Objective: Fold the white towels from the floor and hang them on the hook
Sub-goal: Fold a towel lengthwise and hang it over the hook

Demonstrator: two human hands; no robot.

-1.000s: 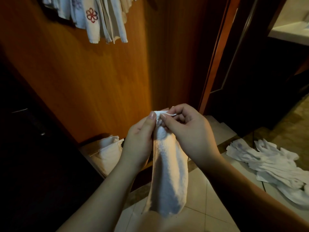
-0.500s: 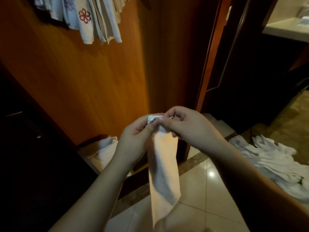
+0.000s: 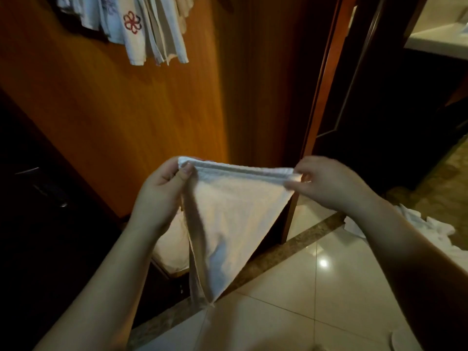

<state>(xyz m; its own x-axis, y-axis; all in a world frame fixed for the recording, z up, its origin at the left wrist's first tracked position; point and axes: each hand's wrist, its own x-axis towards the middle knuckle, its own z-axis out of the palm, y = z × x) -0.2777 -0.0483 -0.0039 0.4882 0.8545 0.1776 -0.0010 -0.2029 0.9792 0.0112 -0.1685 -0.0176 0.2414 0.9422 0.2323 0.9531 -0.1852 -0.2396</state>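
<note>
A white towel (image 3: pixel 228 214) hangs in front of me, its top hem stretched level and the rest tapering to a point below. My left hand (image 3: pixel 162 196) pinches the left corner of the hem between thumb and fingers. My right hand (image 3: pixel 326 181) pinches the right corner; it is slightly blurred. More white towels (image 3: pixel 428 231) lie crumpled on the floor at the right, partly behind my right forearm. Several folded towels (image 3: pixel 141 29) hang at the top of the wooden wall; the hook itself is hidden.
An orange wooden wall (image 3: pixel 126 117) stands ahead, with a dark cabinet (image 3: pixel 38 198) on the left. A white bundle (image 3: pixel 172 244) lies low behind the held towel. A dark doorway (image 3: pixel 392 110) opens to the right. Glossy floor tiles (image 3: pixel 316 300) spread below.
My hands were together at one bunched corner of the towel. They have moved apart, the right hand sliding rightward along the hem, so the top edge is now spread wide.
</note>
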